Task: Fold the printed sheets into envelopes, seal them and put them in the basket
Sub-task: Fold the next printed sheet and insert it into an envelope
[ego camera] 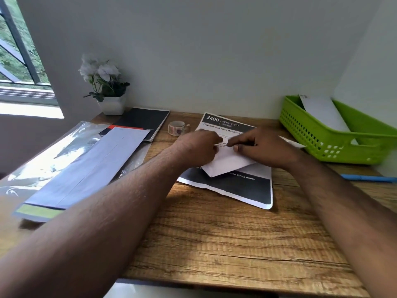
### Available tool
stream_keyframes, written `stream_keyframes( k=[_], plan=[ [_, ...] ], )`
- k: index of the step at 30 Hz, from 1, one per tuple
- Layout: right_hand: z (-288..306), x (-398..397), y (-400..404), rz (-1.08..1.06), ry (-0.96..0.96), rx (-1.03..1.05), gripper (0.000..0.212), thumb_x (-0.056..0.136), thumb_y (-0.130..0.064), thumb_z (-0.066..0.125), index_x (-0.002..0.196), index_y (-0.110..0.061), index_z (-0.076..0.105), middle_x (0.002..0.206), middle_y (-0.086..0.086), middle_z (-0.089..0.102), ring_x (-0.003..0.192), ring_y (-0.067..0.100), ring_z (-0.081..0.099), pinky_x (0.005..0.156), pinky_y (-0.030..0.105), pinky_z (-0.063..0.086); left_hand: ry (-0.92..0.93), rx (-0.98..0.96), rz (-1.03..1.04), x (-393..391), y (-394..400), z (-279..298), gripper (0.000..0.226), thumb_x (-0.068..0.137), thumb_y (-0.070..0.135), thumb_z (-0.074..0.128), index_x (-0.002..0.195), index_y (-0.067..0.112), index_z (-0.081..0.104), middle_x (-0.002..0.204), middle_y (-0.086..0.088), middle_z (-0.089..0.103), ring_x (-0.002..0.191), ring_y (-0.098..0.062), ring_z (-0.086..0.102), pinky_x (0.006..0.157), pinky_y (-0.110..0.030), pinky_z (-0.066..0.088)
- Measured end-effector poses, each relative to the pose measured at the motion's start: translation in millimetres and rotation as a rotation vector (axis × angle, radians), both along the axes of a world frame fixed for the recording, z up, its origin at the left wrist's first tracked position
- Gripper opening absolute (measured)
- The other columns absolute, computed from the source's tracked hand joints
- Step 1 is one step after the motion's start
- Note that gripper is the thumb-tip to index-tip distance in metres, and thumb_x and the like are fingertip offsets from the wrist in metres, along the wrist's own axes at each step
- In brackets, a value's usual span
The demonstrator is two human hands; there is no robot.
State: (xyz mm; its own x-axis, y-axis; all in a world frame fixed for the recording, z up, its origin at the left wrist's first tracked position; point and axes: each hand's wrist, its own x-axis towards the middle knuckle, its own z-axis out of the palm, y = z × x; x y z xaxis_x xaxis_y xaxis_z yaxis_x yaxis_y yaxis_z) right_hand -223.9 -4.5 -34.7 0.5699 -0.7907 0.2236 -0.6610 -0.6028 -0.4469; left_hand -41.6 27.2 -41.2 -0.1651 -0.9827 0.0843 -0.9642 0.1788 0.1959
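A folded white paper envelope (225, 163) lies on top of a printed sheet (242, 188) with black bands in the middle of the wooden desk. My left hand (195, 147) holds the envelope's left part, fingers curled over its upper edge. My right hand (264, 147) pinches the same edge from the right, thumb and fingers bent. The fingertips of both hands almost meet. A green plastic basket (322, 145) stands at the right against the wall, with a white envelope (322, 112) leaning inside it. A roll of patterned tape (176, 127) stands behind my left hand.
A stack of large pale envelopes (86, 168) on clear plastic wrap lies at the left, beside a black notebook (144, 121). A potted white flower (107, 89) stands in the back left corner. A blue pen (369, 178) lies at the right edge.
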Motion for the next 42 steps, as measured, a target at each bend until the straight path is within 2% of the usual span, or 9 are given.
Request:
stream_keyframes(
  k=[2, 5, 9, 11, 15, 18, 22, 29, 42],
  plan=[
    [-1.6, -1.6, -4.4, -0.049, -0.05, -0.081, 0.022, 0.091, -0.02, 0.059, 0.11, -0.02, 0.072, 0.117, -0.012, 0.065, 0.108, 0.003, 0.056, 0.085, 0.014, 0.037, 0.019, -0.08, 0.02, -1.7, -0.4, -0.2, 0.038, 0.101, 0.032, 0.042, 0.139, 0.028, 0.048, 0.145, 0.004, 0.049, 0.134, -0.019, 0.045, 0.118, -0.052, 0.02],
    [-8.2, -14.2, -20.7, -0.17, 0.204, -0.184, 0.025, 0.094, -0.034, 0.053, 0.108, -0.023, 0.071, 0.118, -0.003, 0.067, 0.107, 0.018, 0.059, 0.084, 0.025, 0.04, 0.014, -0.095, 0.016, -5.9, 1.6, 0.0, 0.044, 0.101, 0.046, 0.038, 0.139, 0.027, 0.048, 0.148, 0.003, 0.046, 0.135, -0.021, 0.043, 0.116, -0.057, 0.02],
    [-20.0, -18.0, -30.5, -0.281, 0.235, 0.003, 0.045, 0.095, -0.056, 0.035, 0.111, -0.027, 0.065, 0.12, 0.001, 0.064, 0.114, 0.025, 0.056, 0.098, 0.044, 0.04, -0.061, 0.018, -0.009, -8.0, 4.1, -1.4, 0.063, 0.092, 0.066, 0.038, 0.146, 0.033, 0.037, 0.156, 0.009, 0.032, 0.144, -0.019, 0.028, 0.114, -0.067, 0.005],
    [-26.9, -9.9, -29.6, -0.236, 0.199, 0.098, 0.05, 0.095, -0.059, 0.031, 0.13, -0.031, 0.054, 0.141, -0.005, 0.05, 0.133, 0.022, 0.042, 0.111, 0.052, 0.027, -0.113, 0.058, -0.009, -5.9, 3.1, -1.1, 0.06, 0.093, 0.061, 0.042, 0.148, 0.037, 0.033, 0.157, 0.009, 0.028, 0.146, -0.02, 0.023, 0.111, -0.071, 0.001],
    [-21.5, -8.4, -26.7, -0.207, 0.124, 0.03, 0.047, 0.099, -0.046, 0.034, 0.141, -0.026, 0.044, 0.151, -0.005, 0.037, 0.142, 0.02, 0.03, 0.117, 0.042, 0.021, -0.105, 0.098, 0.039, 4.1, 0.2, 0.2, 0.048, 0.101, 0.034, 0.042, 0.147, 0.045, 0.031, 0.161, 0.012, 0.019, 0.15, -0.024, 0.01, 0.102, -0.074, -0.016],
    [-19.4, -16.3, -27.0, -0.235, 0.323, 0.037, 0.051, 0.099, -0.05, 0.027, 0.147, -0.034, 0.03, 0.159, -0.006, 0.019, 0.147, 0.021, 0.014, 0.118, 0.051, 0.012, -0.125, 0.093, 0.051, 5.3, 0.3, -1.0, 0.053, 0.1, 0.021, 0.038, 0.146, 0.046, 0.031, 0.161, 0.013, 0.016, 0.151, -0.025, 0.004, 0.098, -0.072, -0.025],
    [-28.0, -8.5, -24.4, -0.221, 0.478, 0.158, 0.055, 0.099, -0.053, 0.02, 0.151, -0.037, 0.01, 0.161, -0.009, -0.002, 0.149, 0.02, -0.001, 0.118, 0.052, 0.002, -0.245, -0.03, -0.052, -14.7, 3.2, -5.2, 0.049, 0.103, 0.036, 0.028, 0.152, 0.033, 0.023, 0.162, 0.008, 0.014, 0.151, -0.023, 0.001, 0.105, -0.069, -0.022],
    [-27.9, 3.0, -24.3, -0.192, 0.533, 0.166, 0.054, 0.101, -0.046, 0.018, 0.151, -0.035, 0.001, 0.16, -0.011, -0.011, 0.148, 0.02, -0.005, 0.116, 0.057, 0.001, 0.037, 0.144, -0.1, -35.5, -3.7, -24.0, 0.062, 0.104, 0.041, 0.023, 0.155, 0.015, -0.001, 0.164, -0.004, 0.002, 0.151, -0.018, 0.001, 0.121, -0.041, 0.001],
    [-35.9, -20.3, -47.2, -0.368, 0.54, 0.192, 0.075, 0.091, -0.068, 0.014, 0.152, -0.026, 0.002, 0.161, -0.007, -0.003, 0.148, 0.019, -0.001, 0.118, 0.055, 0.005, -0.122, 0.211, 0.193, -23.2, -7.8, -21.3, 0.094, 0.088, 0.077, 0.019, 0.155, 0.015, 0.002, 0.163, -0.011, -0.001, 0.15, -0.03, -0.002, 0.119, -0.05, -0.007]
  ],
)
